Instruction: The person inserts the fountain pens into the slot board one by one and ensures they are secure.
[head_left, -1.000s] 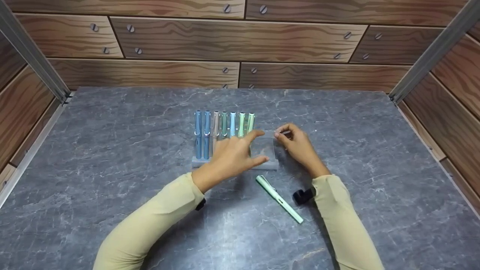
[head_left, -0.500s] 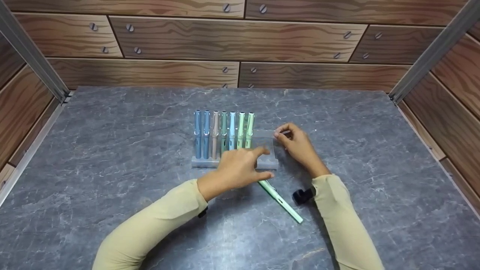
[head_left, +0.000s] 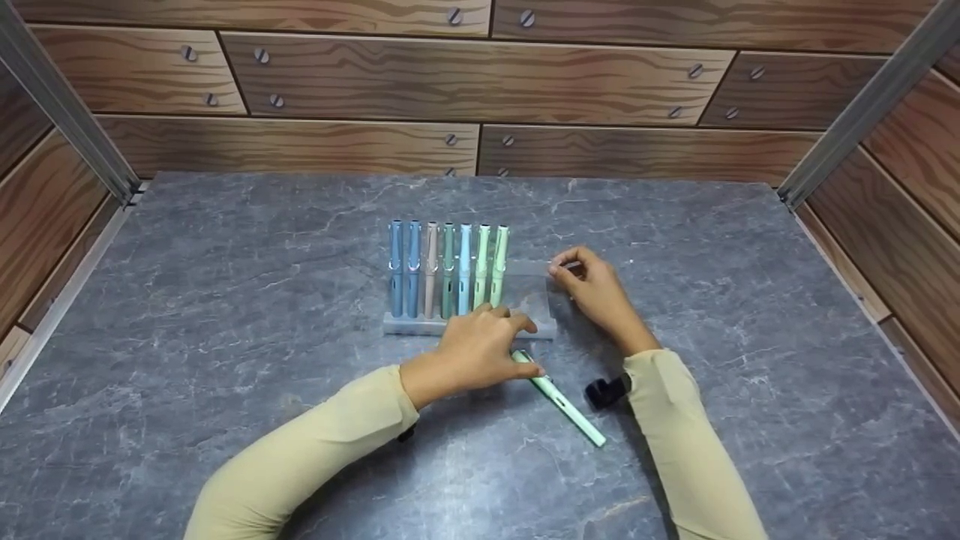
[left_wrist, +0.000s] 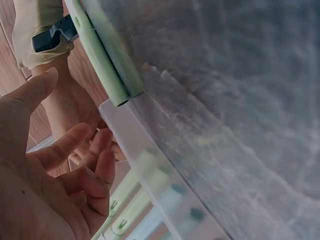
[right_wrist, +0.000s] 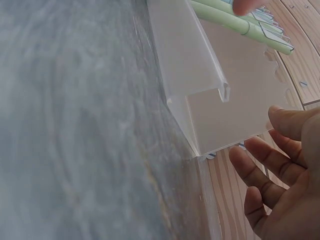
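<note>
A translucent pen stand (head_left: 405, 328) holds a row of several upright pens, blue, brown, green, light blue and light green (head_left: 499, 259); its right part shows bare panel. My right hand (head_left: 596, 292) pinches the stand's upper right edge; the right wrist view shows thumb and fingers at the edge of the clear panel (right_wrist: 235, 115). In front of the stand, a mint-green capped pen (head_left: 571, 414) lies slanted on the table. My left hand (head_left: 478, 349) hovers over its capped end, thumb and fingers apart. The left wrist view shows nothing between them, with the pen (left_wrist: 102, 65) beyond the fingers.
The grey marbled table (head_left: 225, 300) stretches around the stand. Wood-patterned walls (head_left: 480, 82) enclose it at the back and sides, with metal posts (head_left: 855, 105) at the corners. A black wrist camera (head_left: 606, 392) sits near the loose pen.
My left hand has come down and toward me, from in front of the standing pens to the loose pen's capped end. My right hand keeps its place at the stand's edge.
</note>
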